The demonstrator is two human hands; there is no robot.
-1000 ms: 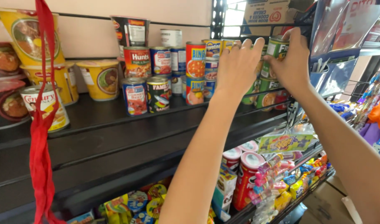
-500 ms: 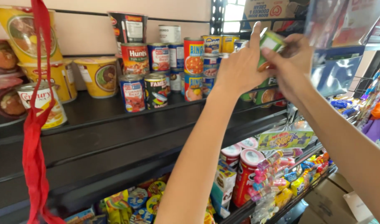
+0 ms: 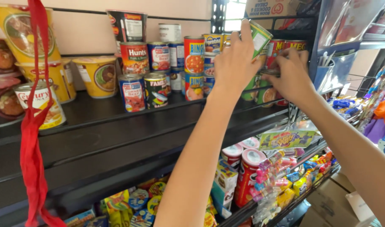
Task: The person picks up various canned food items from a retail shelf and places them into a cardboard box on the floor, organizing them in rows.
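A green can (image 3: 258,38) is gripped, tilted, by the closed left hand (image 3: 234,63) above the shelf (image 3: 116,113); a shelved can's (image 3: 268,90) top is pinched by the right hand (image 3: 290,77).

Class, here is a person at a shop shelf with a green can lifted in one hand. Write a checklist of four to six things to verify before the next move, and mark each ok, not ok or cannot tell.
1. Left hand has a firm hold on the green can: ok, fingers wrap its side.
2. Green can is upright: not ok, it is tilted.
3. Right hand is free to help: not ok, its fingers rest on the cans on the shelf.
4. Neighbouring stacked cans stand steady: ok, all upright.
5. Shelf edge in front of the cans is free: ok.
6. Gap behind the hands for setting a can: cannot tell, hidden by the hands.
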